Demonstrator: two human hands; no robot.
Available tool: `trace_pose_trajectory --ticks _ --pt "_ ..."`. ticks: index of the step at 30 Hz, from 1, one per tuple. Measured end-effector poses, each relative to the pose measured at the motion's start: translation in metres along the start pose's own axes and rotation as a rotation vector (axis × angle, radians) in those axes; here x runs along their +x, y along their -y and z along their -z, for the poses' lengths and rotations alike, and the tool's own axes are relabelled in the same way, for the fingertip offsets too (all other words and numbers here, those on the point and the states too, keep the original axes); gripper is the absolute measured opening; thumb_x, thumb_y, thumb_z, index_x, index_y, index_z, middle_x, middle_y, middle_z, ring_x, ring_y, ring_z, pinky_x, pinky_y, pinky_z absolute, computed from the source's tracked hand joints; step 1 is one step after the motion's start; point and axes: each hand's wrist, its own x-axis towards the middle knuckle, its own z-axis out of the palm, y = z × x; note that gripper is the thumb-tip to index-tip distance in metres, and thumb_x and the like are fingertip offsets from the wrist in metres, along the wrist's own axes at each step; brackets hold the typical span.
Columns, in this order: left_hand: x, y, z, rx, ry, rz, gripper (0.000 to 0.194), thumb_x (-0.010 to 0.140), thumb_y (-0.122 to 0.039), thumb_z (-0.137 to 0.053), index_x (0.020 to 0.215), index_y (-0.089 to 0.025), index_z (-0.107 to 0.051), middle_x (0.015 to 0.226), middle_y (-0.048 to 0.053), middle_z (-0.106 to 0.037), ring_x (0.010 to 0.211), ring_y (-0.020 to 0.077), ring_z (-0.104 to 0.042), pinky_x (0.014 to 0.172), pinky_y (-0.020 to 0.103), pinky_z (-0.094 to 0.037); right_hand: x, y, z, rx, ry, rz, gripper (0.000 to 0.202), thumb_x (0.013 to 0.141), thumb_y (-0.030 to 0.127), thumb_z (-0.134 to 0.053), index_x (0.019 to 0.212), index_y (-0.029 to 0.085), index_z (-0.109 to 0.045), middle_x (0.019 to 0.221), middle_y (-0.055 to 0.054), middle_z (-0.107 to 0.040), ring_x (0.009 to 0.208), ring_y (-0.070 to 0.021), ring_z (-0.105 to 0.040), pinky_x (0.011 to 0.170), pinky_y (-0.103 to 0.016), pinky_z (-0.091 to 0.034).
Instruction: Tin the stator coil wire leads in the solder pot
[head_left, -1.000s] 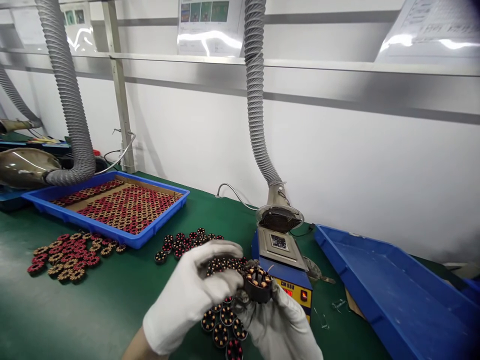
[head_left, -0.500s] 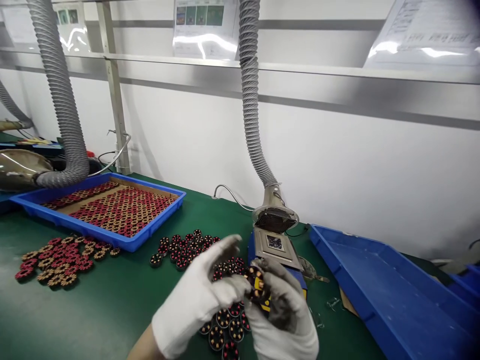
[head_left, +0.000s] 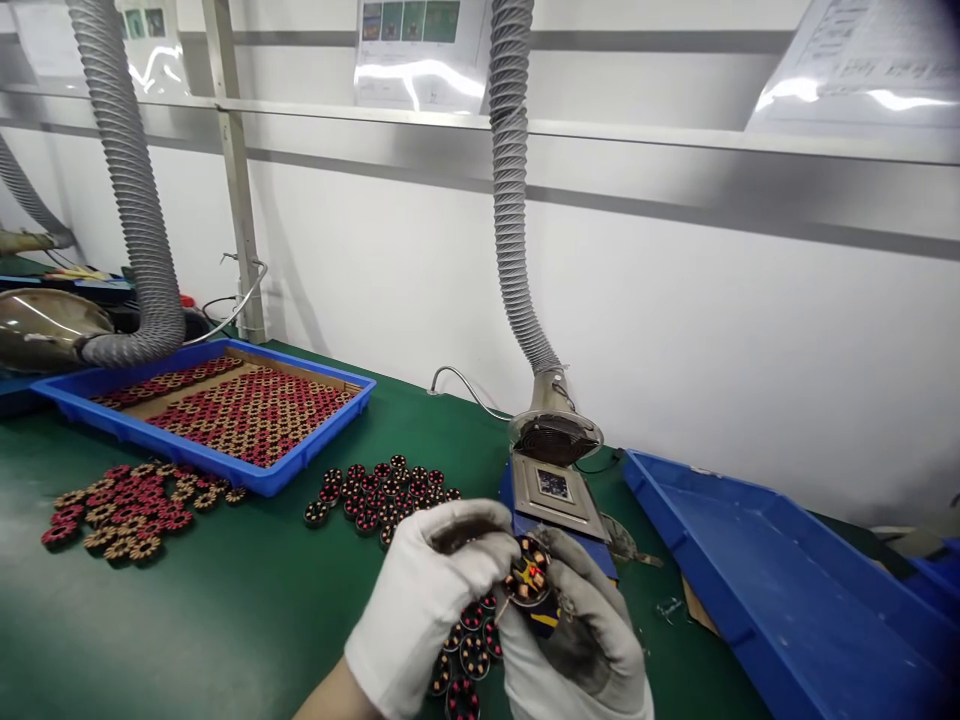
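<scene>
My right hand [head_left: 581,625], in a white glove with grey-stained fingers, grips a round motor stator [head_left: 529,572] with copper coils and a yellow-and-red middle. My left hand [head_left: 442,595], in a cleaner white glove, has its thumb and fingers closed at the stator's left edge. Its exact hold there is partly hidden. Below and between the hands lie several black round stators [head_left: 474,655] with red or copper-coloured segments. Another group of these stators [head_left: 367,500] lies behind my left hand.
A small heating plate device [head_left: 564,500] stands behind my hands, under a fume hose [head_left: 511,200]. To the right a large blue tray [head_left: 780,580] lies tilted. At left, a blue tray [head_left: 277,478] holds rows of red and tan cores, with loose cores [head_left: 124,510] before it.
My left hand has gone from spread fingers to a closed pinch at the stator's edge. The stator has turned more toward the camera in my right hand. The view has shifted slightly.
</scene>
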Motion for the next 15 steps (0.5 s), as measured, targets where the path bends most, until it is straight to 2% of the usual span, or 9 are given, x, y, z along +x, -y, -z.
trace_pose_trajectory --ticks 3,6,7,10,13,15 --pt "-0.008 0.002 -0.003 -0.058 -0.125 -0.133 0.016 0.063 -0.005 -0.062 0.071 -0.018 -0.068 0.076 0.001 -0.067 0.071 0.0122 -0.061 0.067 0.014 -0.049 -0.003 -0.002 0.0 0.013 -0.007 -0.014 0.046 0.063 0.003 -0.067 0.103 0.023 -0.056 0.108 -0.005 -0.058 0.095 -0.0188 -0.059 0.078 -0.033 -0.051" --pt "-0.012 0.001 0.0 -0.127 -0.18 -0.265 0.018 0.065 -0.008 -0.064 0.077 -0.02 -0.067 0.083 0.001 -0.067 0.082 0.0148 -0.061 0.076 0.017 -0.049 -0.003 0.001 -0.001 0.045 -0.006 -0.014 0.049 0.061 -0.001 -0.067 0.104 0.021 -0.056 0.108 -0.006 -0.058 0.095 -0.0178 -0.059 0.077 -0.029 -0.051" --pt "-0.012 -0.001 0.001 -0.132 -0.174 -0.258 0.02 0.065 -0.008 -0.065 0.081 -0.02 -0.067 0.086 0.002 -0.066 0.085 0.0158 -0.061 0.077 0.018 -0.049 -0.003 0.002 -0.001 0.059 -0.007 -0.022 0.049 0.062 -0.001 -0.067 0.104 0.021 -0.056 0.108 -0.006 -0.058 0.096 -0.0173 -0.059 0.077 -0.028 -0.052" --pt "-0.01 -0.008 0.0 -0.112 -0.087 -0.105 0.029 0.066 -0.008 -0.067 0.093 -0.017 -0.066 0.089 0.006 -0.066 0.081 0.0158 -0.061 0.074 0.018 -0.049 -0.004 0.003 -0.002 0.087 -0.001 -0.038 0.046 0.063 0.001 -0.067 0.104 0.021 -0.056 0.109 -0.006 -0.058 0.097 -0.0177 -0.058 0.078 -0.029 -0.051" --pt "-0.007 -0.01 -0.002 -0.133 -0.025 -0.017 0.023 0.067 -0.007 -0.064 0.089 -0.014 -0.066 0.079 0.005 -0.066 0.071 0.0121 -0.06 0.067 0.015 -0.049 -0.007 0.003 -0.004 0.065 0.009 -0.016 0.045 0.063 0.003 -0.068 0.103 0.021 -0.057 0.108 -0.006 -0.058 0.098 -0.0199 -0.058 0.081 -0.033 -0.05" --pt "-0.006 -0.007 -0.002 -0.136 -0.046 -0.03 0.019 0.067 -0.007 -0.064 0.085 -0.014 -0.065 0.076 0.004 -0.066 0.068 0.011 -0.06 0.066 0.015 -0.048 -0.008 0.003 -0.007 0.061 0.016 -0.033 0.043 0.064 0.004 -0.067 0.102 0.02 -0.058 0.108 -0.007 -0.058 0.097 -0.021 -0.058 0.08 -0.035 -0.05"
